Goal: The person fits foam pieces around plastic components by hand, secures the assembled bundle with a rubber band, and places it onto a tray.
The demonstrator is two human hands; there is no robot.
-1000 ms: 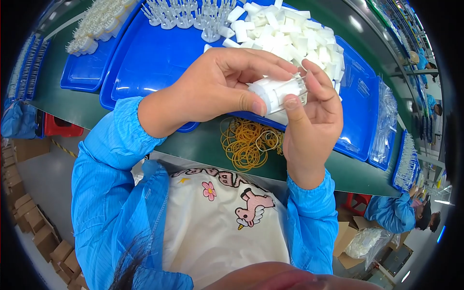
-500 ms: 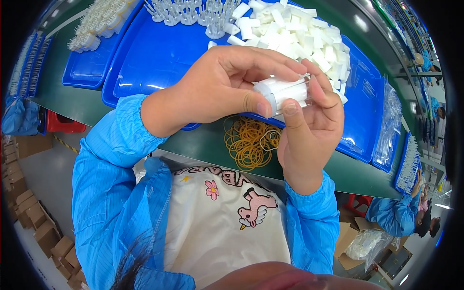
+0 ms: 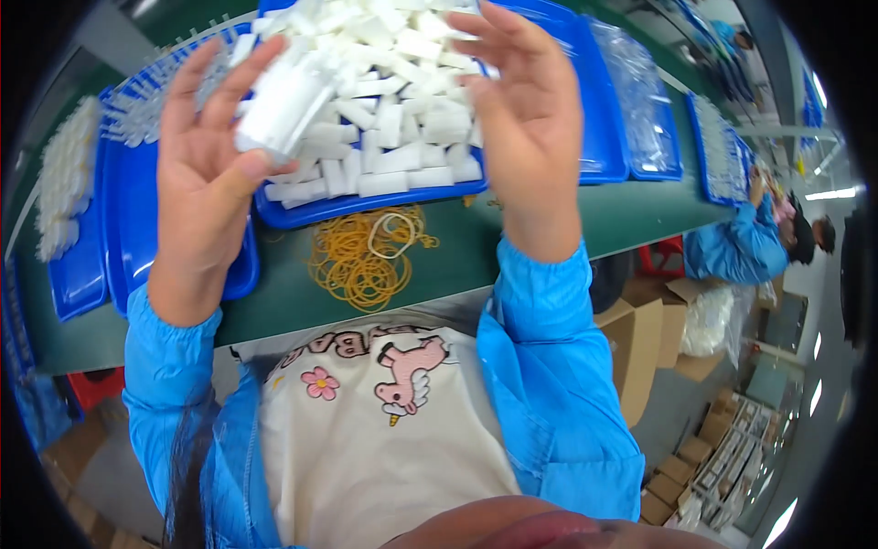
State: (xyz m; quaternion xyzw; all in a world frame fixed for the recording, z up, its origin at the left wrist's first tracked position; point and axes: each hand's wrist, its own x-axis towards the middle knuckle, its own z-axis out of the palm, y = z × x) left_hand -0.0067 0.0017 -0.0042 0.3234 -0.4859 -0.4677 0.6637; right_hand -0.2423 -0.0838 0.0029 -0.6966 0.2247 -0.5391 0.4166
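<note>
My left hand (image 3: 206, 165) holds a bundle of white blocks wrapped in clear plastic (image 3: 288, 101), tilted between thumb and fingers. Below and beside it lies a heap of white foam-like blocks (image 3: 398, 128) on a blue tray (image 3: 338, 212). Over the right part of that heap hovers my right hand (image 3: 530, 119), its fingers apart and nothing visible in them. A tangle of yellow-brown rubber bands (image 3: 352, 265), with one pale band among them, rests on the green table in front of the tray.
Blue trays at left carry clear upright pieces (image 3: 151, 101) and white bristly bundles (image 3: 64, 174). At right, a tray holds clear plastic pieces (image 3: 631, 101). A person in blue (image 3: 741, 242) sits farther right, near open cardboard boxes (image 3: 636, 339).
My hands have moved apart. The left now carries the wrapped bundle alone; the right has let go of it and spread its fingers. The view has shifted toward the right.
</note>
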